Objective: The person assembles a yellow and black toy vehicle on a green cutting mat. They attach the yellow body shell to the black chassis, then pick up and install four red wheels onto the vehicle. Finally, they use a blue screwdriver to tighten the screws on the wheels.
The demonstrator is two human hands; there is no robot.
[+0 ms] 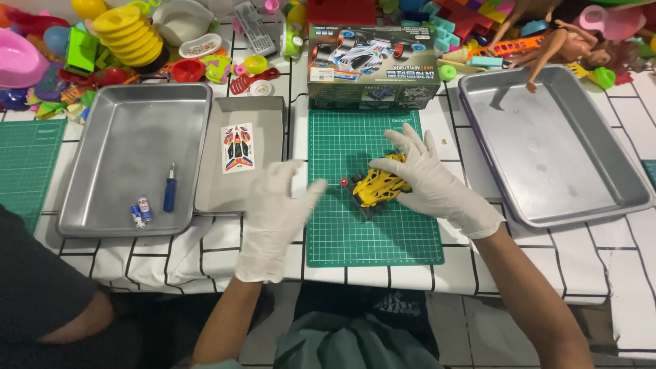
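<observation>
A yellow and black toy car lies on a green cutting mat. My right hand, in a white glove, rests on the car's right side with fingers spread over it. My left hand, also gloved, hovers flat just left of the mat, holding nothing, with its fingertips a short way from the car's front. A grey box lid to the left holds a coloured sticker sheet.
A metal tray at left holds a blue screwdriver and two small batteries. An empty metal tray sits at right. The toy car's box stands behind the mat. Colourful toys and dolls crowd the back edge.
</observation>
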